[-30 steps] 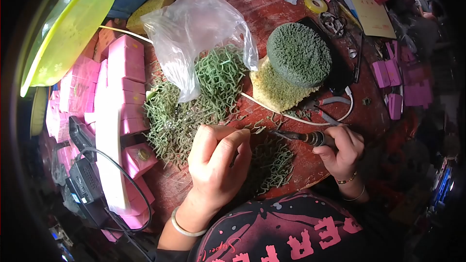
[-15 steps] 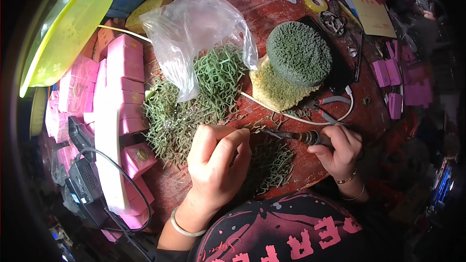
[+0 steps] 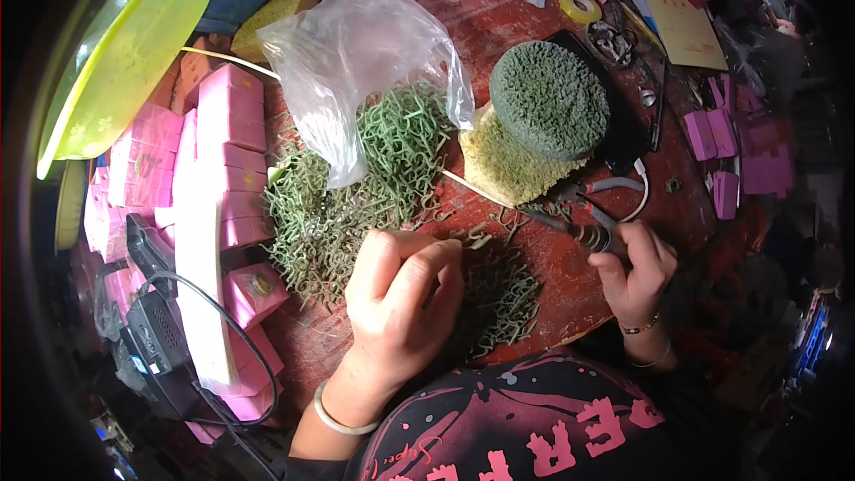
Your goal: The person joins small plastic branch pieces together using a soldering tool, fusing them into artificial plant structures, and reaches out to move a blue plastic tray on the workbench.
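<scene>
My left hand (image 3: 401, 303) is closed in a pinch, with a small pale-green curled wax-like piece (image 3: 476, 237) at its fingertips. In my right hand (image 3: 637, 272) is a soldering iron (image 3: 588, 236), a pen-like tool with a dark ringed handle and thin shaft. Its tip points up and left, near the yellow-green sponge block (image 3: 499, 160), apart from the left hand's piece. Beside the left hand lies a heap of green curled pieces (image 3: 312, 214), partly under a clear plastic bag (image 3: 356, 44). A smaller pile (image 3: 503, 303) of similar pieces lies between the hands.
A round, rough green disc (image 3: 549, 98) rests on the sponge block. Pliers (image 3: 614, 183) and a white cable lie right of it. Pink blocks (image 3: 232, 116) and a black device (image 3: 160, 330) line the left side. A tape roll (image 3: 579, 7) is at the back.
My right hand has moved slightly right, drawing the soldering iron's tip away from the piece at my left fingertips toward the sponge block. My left hand has stayed nearly still.
</scene>
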